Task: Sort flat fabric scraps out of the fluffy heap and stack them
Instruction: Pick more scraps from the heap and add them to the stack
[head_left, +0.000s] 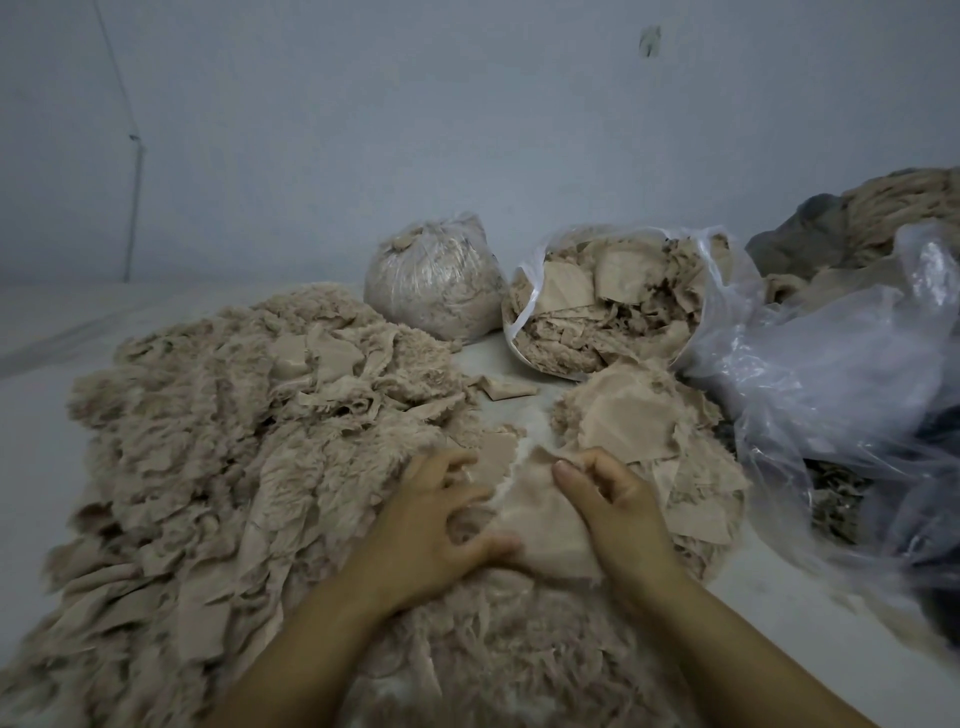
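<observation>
Two hands at the fluffy heap (218, 441), left hand (436, 514), right hand (613, 504), behind it one tied bag (434, 283), one open bag (613, 306), to its right one scrap stack (639, 415)

Free surface: a bare pale strip of floor (498, 358) runs from the far centre toward the hands, narrowing between the fluffy heap (218, 426) on the left and the stack of flat scraps (639, 431) on the right. One loose scrap (501, 388) lies in this strip, partly blocking it.

Near end: closed off by the left hand (436, 525) and right hand (613, 499), both on a flat piece of fabric.

Far end: closed by a tied plastic bag (434, 283) and an open bag of scraps (608, 306), side by side.

Right flank: crumpled clear plastic sheeting (841, 395) stands high beside the stack.

Far left: open floor beyond the heap, up to the wall (363, 130).
</observation>
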